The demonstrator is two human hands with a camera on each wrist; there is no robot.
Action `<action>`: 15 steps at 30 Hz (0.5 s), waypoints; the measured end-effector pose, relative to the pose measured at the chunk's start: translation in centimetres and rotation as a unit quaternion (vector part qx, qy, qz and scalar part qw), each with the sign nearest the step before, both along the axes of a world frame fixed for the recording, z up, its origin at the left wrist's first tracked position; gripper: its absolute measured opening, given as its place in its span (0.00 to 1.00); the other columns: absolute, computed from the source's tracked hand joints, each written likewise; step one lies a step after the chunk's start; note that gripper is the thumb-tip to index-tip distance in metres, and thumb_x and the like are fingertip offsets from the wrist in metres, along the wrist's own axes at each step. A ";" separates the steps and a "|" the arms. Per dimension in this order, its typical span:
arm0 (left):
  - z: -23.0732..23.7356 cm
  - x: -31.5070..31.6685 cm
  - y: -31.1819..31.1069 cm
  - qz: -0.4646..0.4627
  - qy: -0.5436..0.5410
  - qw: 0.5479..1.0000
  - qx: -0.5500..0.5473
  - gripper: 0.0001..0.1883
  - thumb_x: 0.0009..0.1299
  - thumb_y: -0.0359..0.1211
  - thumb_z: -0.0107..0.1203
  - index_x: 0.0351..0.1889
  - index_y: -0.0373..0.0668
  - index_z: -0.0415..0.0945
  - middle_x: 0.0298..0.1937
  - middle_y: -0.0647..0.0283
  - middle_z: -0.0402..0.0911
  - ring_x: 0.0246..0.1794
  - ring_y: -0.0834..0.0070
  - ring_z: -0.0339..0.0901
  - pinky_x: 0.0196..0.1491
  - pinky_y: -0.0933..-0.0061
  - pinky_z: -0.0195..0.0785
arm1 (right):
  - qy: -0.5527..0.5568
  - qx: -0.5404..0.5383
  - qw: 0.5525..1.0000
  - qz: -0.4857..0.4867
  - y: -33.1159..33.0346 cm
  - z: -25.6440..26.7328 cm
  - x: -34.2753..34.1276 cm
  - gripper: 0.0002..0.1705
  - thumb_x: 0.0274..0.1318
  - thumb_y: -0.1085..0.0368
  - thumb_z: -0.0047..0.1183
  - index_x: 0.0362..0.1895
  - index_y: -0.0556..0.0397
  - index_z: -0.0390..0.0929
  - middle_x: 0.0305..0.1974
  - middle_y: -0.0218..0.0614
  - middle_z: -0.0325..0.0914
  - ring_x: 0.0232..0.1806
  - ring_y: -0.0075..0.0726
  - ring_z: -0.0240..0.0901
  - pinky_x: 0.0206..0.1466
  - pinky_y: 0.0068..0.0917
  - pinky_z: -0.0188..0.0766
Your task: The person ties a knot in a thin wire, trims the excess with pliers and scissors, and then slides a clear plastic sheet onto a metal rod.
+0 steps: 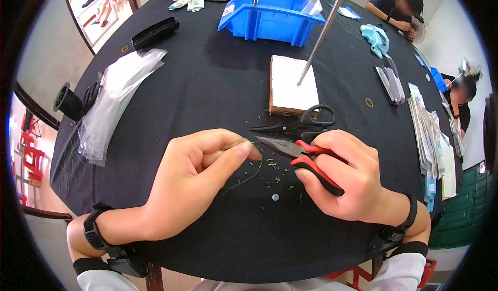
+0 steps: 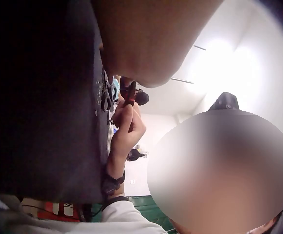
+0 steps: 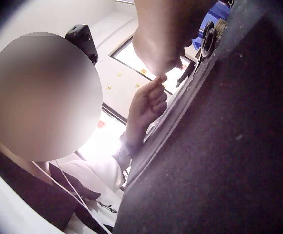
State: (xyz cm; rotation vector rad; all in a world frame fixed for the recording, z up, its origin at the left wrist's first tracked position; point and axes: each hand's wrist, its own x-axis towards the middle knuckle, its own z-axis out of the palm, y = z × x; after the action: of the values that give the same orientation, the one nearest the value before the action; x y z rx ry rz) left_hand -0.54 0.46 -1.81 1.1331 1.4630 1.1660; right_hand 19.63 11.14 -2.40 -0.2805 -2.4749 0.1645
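My left hand (image 1: 194,179) pinches a thin greenish wire (image 1: 249,178) between thumb and forefinger, and its free end curves down over the black cloth. The red-handled pliers (image 1: 284,147) are in my right hand (image 1: 350,179), fingers curled round the handles, their tip pointing left, close to the left fingertips. Whether the jaws touch the wire I cannot tell. Black scissors (image 1: 295,127) lie just behind the pliers. Small green clippings (image 1: 277,179) and a small pale disc (image 1: 275,197) are on the cloth between the hands. In the left wrist view the right hand (image 2: 127,126) shows beyond the left.
Behind the scissors stands a white-topped block (image 1: 290,83) with a metal rod. Further back is a blue bin (image 1: 275,24). Plastic sleeves (image 1: 116,99) and a black spool (image 1: 67,102) lie left; a stapler (image 1: 390,83) and stacked packets (image 1: 428,130) lie right. Two people sit across at right.
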 end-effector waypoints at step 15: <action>0.0 0.3 -0.1 0.048 -0.003 0.998 0.038 0.12 0.70 0.33 0.51 0.34 0.34 0.81 0.13 0.75 0.66 0.12 0.92 0.55 0.16 0.85 0.43 | -0.019 -0.250 0.968 0.017 -0.7 0.1 -0.1 0.09 0.44 0.77 0.56 0.35 0.63 0.79 0.43 0.44 0.70 0.40 0.41 0.71 0.43 0.28 0.69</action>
State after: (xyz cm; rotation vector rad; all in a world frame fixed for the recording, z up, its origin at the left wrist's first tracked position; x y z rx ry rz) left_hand -0.27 0.34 -1.83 1.1199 1.4927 1.3008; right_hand 19.57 10.42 -2.30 -0.4545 -2.4427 0.8082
